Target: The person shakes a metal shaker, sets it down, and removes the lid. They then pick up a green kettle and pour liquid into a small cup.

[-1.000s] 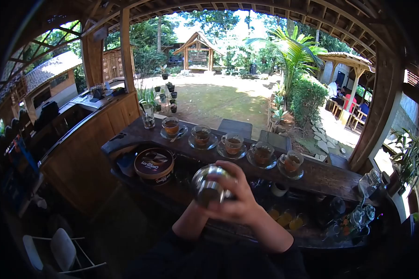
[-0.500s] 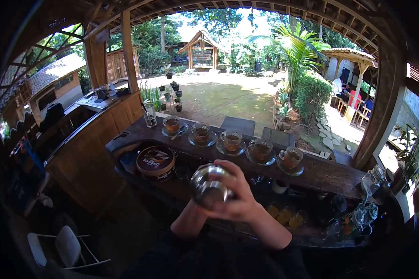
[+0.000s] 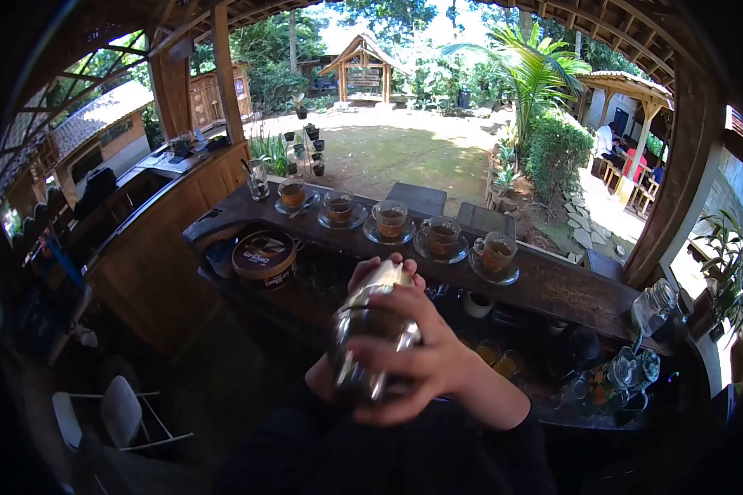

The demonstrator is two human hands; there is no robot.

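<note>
A shiny metal shaker point(image 3: 370, 326), blurred by motion, is held between my two hands in front of my body. My right hand point(image 3: 417, 355) wraps round its lower and right side. Behind its upper end, fingertips of my left hand point(image 3: 380, 268) show; the rest of that hand is hidden by the metal. Beyond the shaker, glass cups of brown drink on saucers stand in a row on the wooden counter, among them a middle cup point(image 3: 390, 219) and a right-hand cup point(image 3: 496, 252).
A round brown tub point(image 3: 264, 257) sits on the lower shelf at left. Glass jars point(image 3: 656, 307) and a pitcher point(image 3: 633, 368) stand at right, near small glasses of yellow liquid point(image 3: 508, 364). A white chair point(image 3: 121, 412) is at lower left. People sit under a far shelter.
The shaker has tilted and shifted, its upper end now pointing away and up, with my hands moving along. The view has shifted slightly, so the cups appear further left and higher.
</note>
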